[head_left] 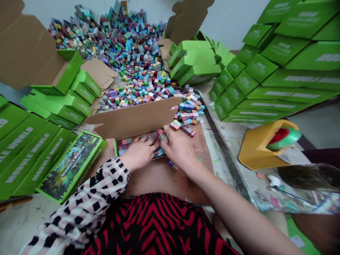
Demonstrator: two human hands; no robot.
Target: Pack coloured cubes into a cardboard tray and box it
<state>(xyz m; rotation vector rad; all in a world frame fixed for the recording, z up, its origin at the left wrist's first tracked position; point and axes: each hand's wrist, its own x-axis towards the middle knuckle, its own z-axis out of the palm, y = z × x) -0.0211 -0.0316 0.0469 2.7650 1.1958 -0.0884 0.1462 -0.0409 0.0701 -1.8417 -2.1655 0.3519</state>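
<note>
In front of me lies an open cardboard box (pixel 132 120), its brown lid raised at the back and its tray filled with small patterned cubes (pixel 124 144). My left hand (pixel 140 153) rests flat over the cubes, fingers stretched out and slightly apart. At the tray's right end, my right hand (pixel 179 146) has its fingers curled round patterned cubes, with thumb and fingertips close to my left fingertips. The hands cover part of the rows. Just behind my right hand sits a short block of cubes (pixel 175 124), beside a red-toned strip (pixel 188 131).
A large heap of loose cubes (pixel 132 46) spreads behind the box. Closed green boxes (pixel 23 148) line the left, one printed box (pixel 71 164) lying nearer. More green boxes (pixel 281 78) are stacked right, above a yellow tape dispenser (pixel 255 148). A metal edge (pixel 225 156) runs alongside.
</note>
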